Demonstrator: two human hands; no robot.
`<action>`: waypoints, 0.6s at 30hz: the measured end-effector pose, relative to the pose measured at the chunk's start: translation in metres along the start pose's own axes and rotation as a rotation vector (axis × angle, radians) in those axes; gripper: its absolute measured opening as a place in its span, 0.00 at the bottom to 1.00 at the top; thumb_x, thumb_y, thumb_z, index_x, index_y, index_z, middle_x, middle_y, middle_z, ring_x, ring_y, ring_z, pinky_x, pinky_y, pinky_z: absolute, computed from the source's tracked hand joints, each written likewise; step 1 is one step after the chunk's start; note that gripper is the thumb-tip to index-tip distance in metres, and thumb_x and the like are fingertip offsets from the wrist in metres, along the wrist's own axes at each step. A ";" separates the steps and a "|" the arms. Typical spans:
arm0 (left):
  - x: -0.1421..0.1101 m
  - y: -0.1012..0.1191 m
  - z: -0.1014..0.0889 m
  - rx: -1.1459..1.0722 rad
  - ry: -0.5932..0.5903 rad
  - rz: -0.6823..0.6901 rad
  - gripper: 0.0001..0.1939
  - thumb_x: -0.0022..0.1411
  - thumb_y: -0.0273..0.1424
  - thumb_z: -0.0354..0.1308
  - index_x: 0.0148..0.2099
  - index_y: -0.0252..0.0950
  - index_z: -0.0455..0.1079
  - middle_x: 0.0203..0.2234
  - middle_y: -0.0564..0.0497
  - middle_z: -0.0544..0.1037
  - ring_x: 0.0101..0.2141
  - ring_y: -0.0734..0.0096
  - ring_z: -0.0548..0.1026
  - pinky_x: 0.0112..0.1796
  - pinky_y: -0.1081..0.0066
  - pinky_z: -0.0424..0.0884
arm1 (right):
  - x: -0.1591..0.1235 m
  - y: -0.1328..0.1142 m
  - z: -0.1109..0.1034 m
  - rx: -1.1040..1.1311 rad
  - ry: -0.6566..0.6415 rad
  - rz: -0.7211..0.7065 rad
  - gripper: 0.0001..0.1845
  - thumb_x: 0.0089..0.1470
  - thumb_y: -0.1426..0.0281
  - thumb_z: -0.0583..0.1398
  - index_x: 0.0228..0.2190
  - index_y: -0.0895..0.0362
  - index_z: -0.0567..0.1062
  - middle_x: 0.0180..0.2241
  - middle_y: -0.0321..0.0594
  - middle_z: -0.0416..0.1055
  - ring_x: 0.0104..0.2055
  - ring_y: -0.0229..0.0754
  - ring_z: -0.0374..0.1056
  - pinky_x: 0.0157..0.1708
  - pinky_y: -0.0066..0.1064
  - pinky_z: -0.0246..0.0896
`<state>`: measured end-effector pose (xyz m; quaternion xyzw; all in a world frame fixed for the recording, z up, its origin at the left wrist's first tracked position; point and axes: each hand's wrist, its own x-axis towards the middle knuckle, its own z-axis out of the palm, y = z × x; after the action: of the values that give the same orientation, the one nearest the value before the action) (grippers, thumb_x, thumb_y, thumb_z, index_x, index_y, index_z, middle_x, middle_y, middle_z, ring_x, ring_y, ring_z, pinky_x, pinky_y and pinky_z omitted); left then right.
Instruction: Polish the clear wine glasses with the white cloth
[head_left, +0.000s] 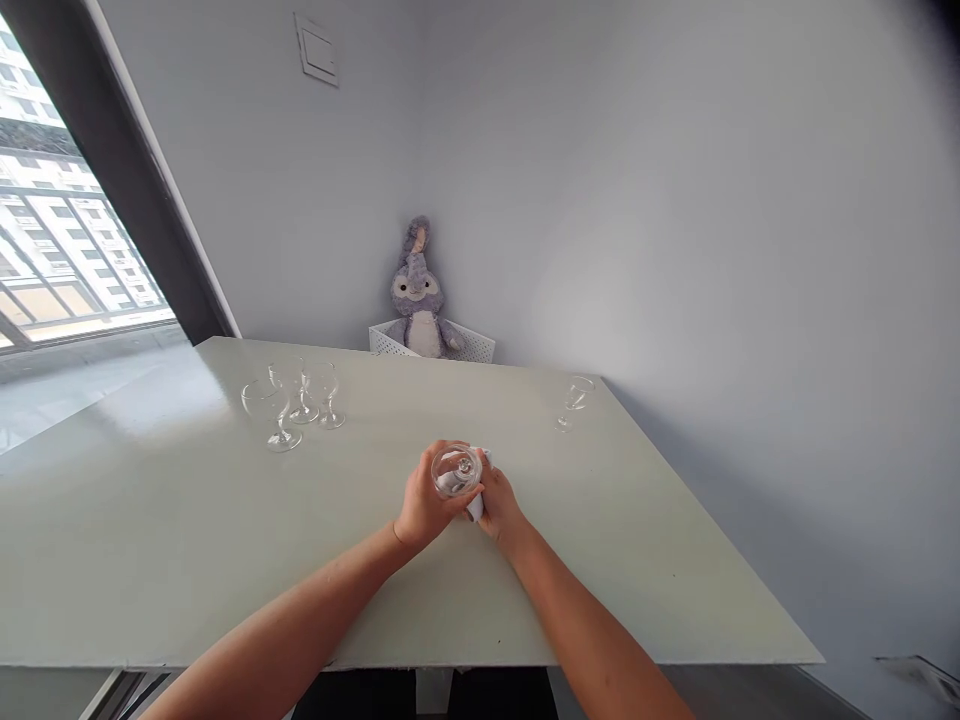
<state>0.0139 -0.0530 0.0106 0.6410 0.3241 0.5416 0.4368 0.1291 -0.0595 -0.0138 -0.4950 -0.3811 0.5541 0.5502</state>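
Observation:
A clear stemmed glass [456, 472] is in my left hand [426, 503], its round rim facing up toward me. My left fingers wrap round the bowl. Against its lower side, my right hand [501, 503] is closed on a white cloth [476, 508], which shows between the two hands. The glass's stem and foot are mostly hidden by the fingers and the cloth. Both hands are together over the middle of the table.
Several stemmed glasses [282, 440] stand upright on the left of the pale table [300, 560]. Another small glass [576, 397] stands at the far right. Behind the table's back edge, a grey plush rabbit [422, 333] sits in a white perforated basket [478, 347] by the wall corner.

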 end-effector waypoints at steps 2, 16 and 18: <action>0.004 -0.004 -0.004 0.084 0.046 0.077 0.27 0.44 0.31 0.64 0.46 0.42 0.57 0.44 0.47 0.70 0.44 0.64 0.71 0.46 0.62 0.66 | -0.003 -0.003 0.001 0.056 -0.026 0.134 0.29 0.47 0.44 0.48 0.31 0.57 0.69 0.20 0.37 0.66 0.21 0.39 0.63 0.21 0.31 0.57; 0.025 -0.010 -0.019 0.312 0.253 0.197 0.23 0.49 0.35 0.60 0.47 0.40 0.56 0.42 0.48 0.70 0.45 0.64 0.69 0.45 0.60 0.65 | -0.010 -0.039 -0.003 -1.134 0.081 -0.689 0.16 0.54 0.62 0.54 0.44 0.52 0.70 0.32 0.40 0.68 0.38 0.43 0.60 0.41 0.35 0.53; 0.024 -0.012 -0.018 0.247 0.240 0.117 0.22 0.51 0.36 0.59 0.47 0.40 0.56 0.44 0.47 0.69 0.45 0.65 0.69 0.45 0.60 0.65 | -0.003 -0.039 0.000 -1.137 -0.010 -0.694 0.17 0.52 0.65 0.57 0.45 0.52 0.69 0.28 0.38 0.69 0.36 0.41 0.60 0.40 0.33 0.53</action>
<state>0.0014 -0.0231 0.0102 0.6382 0.4003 0.5947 0.2808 0.1378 -0.0583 0.0241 -0.5542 -0.7538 0.0600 0.3480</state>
